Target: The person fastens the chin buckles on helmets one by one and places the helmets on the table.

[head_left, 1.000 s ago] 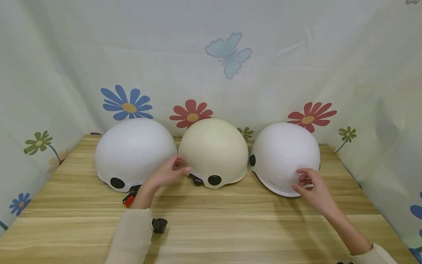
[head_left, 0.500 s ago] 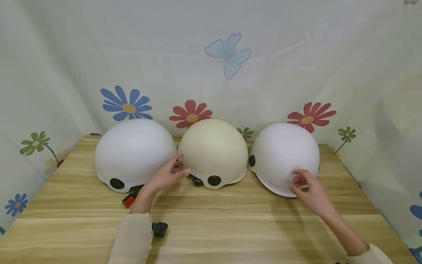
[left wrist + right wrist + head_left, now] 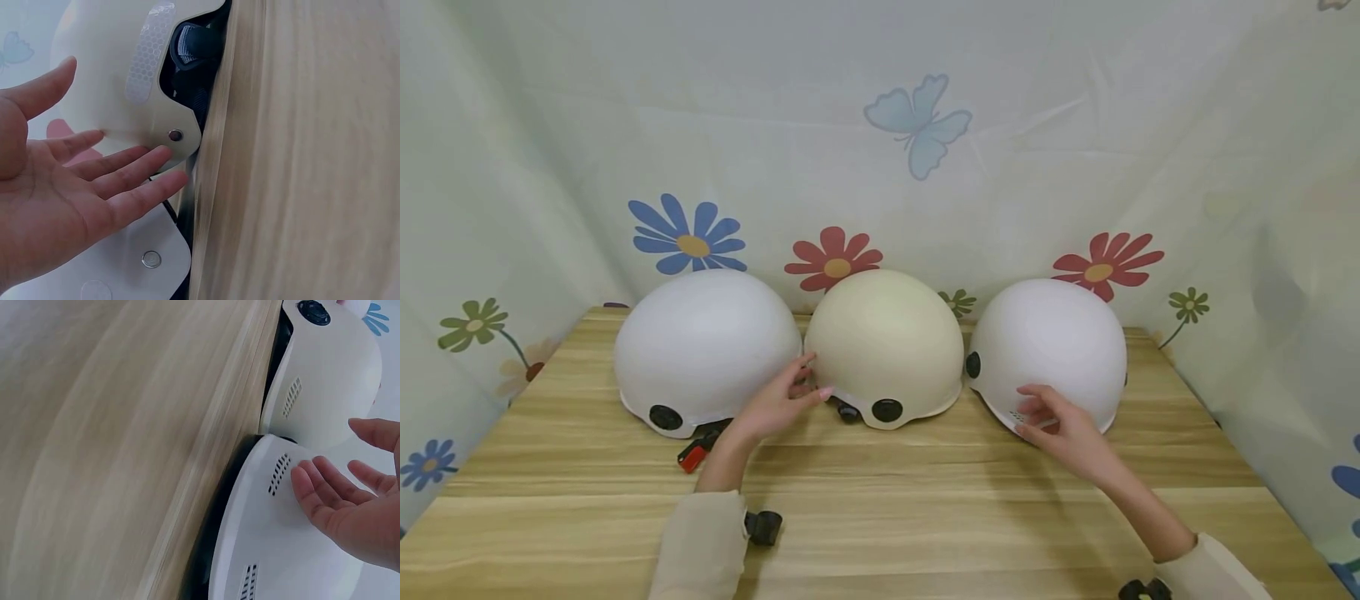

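Three helmets stand in a row on the wooden table [image 3: 880,517]: a white helmet [image 3: 707,342] at left, a cream helmet [image 3: 883,342] in the middle, and another white helmet [image 3: 1052,342] at right. My left hand [image 3: 775,404] is at the gap between the left and cream helmets, fingers spread and relaxed. In the left wrist view its fingertips overlap the edge of the cream helmet [image 3: 106,75]; whether they touch I cannot tell. My right hand [image 3: 1063,433] hovers before the right helmet's vented front, fingers loosely bent around nothing.
A black strap with a red buckle [image 3: 692,457] lies below the left helmet. Behind the row hangs a pale curtain [image 3: 737,125] printed with flowers and a butterfly. Small black devices sit at both wrists.
My right hand has moved left across the front of the right helmet, toward the cream one. The left hand has barely shifted, and the helmets stay where they were.
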Action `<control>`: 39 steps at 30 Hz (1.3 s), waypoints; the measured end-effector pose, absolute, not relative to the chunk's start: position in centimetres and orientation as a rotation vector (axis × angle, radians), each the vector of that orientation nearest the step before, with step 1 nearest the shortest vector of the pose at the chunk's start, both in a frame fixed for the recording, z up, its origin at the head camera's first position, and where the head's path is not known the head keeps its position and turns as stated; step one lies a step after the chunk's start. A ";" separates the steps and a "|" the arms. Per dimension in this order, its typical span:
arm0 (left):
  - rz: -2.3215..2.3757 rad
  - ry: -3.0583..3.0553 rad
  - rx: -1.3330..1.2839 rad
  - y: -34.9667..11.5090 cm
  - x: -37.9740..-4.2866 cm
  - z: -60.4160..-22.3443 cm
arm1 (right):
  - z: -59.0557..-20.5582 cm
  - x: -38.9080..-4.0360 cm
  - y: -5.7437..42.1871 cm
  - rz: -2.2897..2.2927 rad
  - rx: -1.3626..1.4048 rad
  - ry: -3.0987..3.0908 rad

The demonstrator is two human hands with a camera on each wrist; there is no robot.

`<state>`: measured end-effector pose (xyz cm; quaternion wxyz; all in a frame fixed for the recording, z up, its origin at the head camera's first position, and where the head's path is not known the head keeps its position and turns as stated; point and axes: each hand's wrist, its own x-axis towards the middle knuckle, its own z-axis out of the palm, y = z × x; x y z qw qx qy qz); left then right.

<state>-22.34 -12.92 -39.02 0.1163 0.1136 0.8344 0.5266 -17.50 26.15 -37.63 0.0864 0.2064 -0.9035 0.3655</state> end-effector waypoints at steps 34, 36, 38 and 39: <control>1.602 2.350 0.263 -12.6 -22.1 -39.4 | -38.4 -21.1 22.6 1.580 0.569 -2.907; 1.616 2.328 0.280 -12.5 -22.0 -39.3 | -38.4 -21.3 22.4 1.591 0.566 -2.905; 1.626 2.312 0.303 -12.4 -21.9 -39.3 | -38.4 -21.5 22.2 1.600 0.555 -2.904; 1.630 2.297 0.316 -12.4 -21.9 -39.3 | -38.4 -21.5 22.1 1.603 0.551 -2.905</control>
